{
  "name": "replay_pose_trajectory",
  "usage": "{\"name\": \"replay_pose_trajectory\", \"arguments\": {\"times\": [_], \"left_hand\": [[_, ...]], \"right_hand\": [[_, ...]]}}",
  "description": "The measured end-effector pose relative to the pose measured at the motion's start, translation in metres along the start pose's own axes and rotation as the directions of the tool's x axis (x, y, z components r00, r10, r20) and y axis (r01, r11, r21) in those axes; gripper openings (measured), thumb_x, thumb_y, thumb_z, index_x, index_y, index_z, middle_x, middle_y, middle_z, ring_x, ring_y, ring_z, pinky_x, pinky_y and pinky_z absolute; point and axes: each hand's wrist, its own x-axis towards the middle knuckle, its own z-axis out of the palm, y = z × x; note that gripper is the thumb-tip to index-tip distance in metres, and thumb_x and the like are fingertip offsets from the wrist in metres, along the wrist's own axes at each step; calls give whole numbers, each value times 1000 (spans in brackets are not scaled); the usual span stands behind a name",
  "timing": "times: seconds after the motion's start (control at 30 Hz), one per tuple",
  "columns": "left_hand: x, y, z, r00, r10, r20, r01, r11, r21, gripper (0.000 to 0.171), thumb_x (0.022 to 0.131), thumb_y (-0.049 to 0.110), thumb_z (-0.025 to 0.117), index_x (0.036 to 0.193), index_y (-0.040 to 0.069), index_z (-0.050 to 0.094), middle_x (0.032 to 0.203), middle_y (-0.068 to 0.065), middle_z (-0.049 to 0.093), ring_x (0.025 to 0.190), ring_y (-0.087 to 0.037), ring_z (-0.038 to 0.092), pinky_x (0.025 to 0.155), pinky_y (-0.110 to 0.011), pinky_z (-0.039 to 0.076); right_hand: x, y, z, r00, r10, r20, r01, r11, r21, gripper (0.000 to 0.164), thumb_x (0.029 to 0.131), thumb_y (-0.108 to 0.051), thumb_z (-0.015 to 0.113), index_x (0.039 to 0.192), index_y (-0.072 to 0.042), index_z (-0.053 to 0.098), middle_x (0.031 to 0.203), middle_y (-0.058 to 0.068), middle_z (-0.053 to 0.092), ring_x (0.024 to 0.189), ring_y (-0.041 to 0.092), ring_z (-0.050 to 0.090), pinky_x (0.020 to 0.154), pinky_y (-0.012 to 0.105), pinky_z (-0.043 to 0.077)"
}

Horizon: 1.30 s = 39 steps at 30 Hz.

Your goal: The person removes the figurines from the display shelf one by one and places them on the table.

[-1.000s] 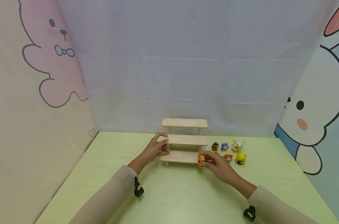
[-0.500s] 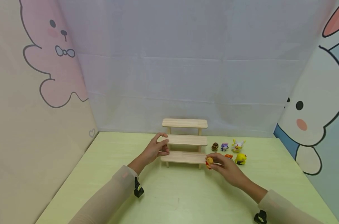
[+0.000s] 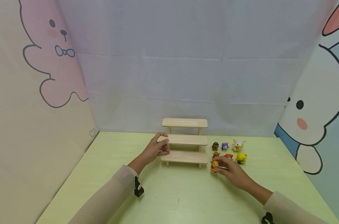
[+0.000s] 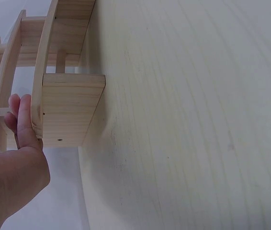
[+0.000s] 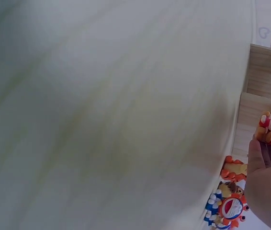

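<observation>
A three-tier wooden display shelf (image 3: 184, 157) stands on the table near the back wall. My left hand (image 3: 153, 150) holds its left end, with fingers at the ends of the middle and lowest tiers; the left wrist view shows the same hand (image 4: 18, 153) against the tier edges. Between thumb and fingers of my right hand (image 3: 233, 171) is a small yellow-and-red bear figurine (image 3: 215, 165), just right of the lowest tier. In the right wrist view the figurine (image 5: 267, 128) overlaps the shelf's end (image 5: 255, 108). All three tiers are bare.
Right of the shelf stand several small figurines: a brown one (image 3: 215, 146), a purple-and-white one (image 3: 224, 146), a white-and-yellow one (image 3: 237, 145), a yellow one (image 3: 241, 158), an orange-topped one (image 3: 228, 156) and an orange-brown one (image 3: 215, 154) behind the held bear. A wall (image 3: 169, 77) closes the back.
My right hand has moved right and toward me with the bear figurine, from in front of the lowest tier's right end to beside it. My left hand and the shelf stay put.
</observation>
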Motion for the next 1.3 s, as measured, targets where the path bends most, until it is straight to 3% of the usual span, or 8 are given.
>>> {"name": "replay_pose_trajectory", "arguments": {"times": [0.27, 0.7, 1.07, 1.3], "left_hand": [[1, -1, 0, 1000, -1, -4, 1, 1000, 5, 27, 108, 24, 57, 132, 17, 48, 77, -5, 61, 71, -18, 69, 75, -34, 63], [0, 0, 0, 1000, -4, -6, 4, 1000, -4, 25, 109, 22, 56, 132, 17, 48, 78, -5, 61, 71, -18, 68, 75, -33, 63], [1, -1, 0, 1000, -6, -1, 6, 1000, -15, 24, 108, 22, 57, 131, 17, 48, 79, -7, 62, 71, -18, 68, 74, -33, 63], [-2, 0, 2, 1000, 1, -26, -1, 1000, -12, 25, 108, 21, 57, 131, 16, 49, 78, -7, 61, 71, -18, 69, 76, -35, 64]], "right_hand": [[-4, 11, 0, 1000, 13, 16, -13, 1000, -26, 34, 96, 0, 70, 130, 2, 62, 131, 22, 64, 120, 43, 64, 97, 33, 57], [-6, 15, -2, 999, -11, 43, 12, 1000, -28, 33, 96, 2, 69, 128, 4, 61, 128, 23, 63, 118, 41, 65, 94, 30, 59], [-6, 21, -4, 998, 10, 59, -7, 999, -45, 34, 96, -3, 71, 129, -1, 62, 131, 19, 63, 120, 42, 64, 98, 40, 57], [-7, 19, -4, 997, 21, 76, -20, 1000, -14, 40, 95, -5, 73, 133, 1, 59, 135, 24, 60, 121, 44, 62, 97, 37, 57]]}}
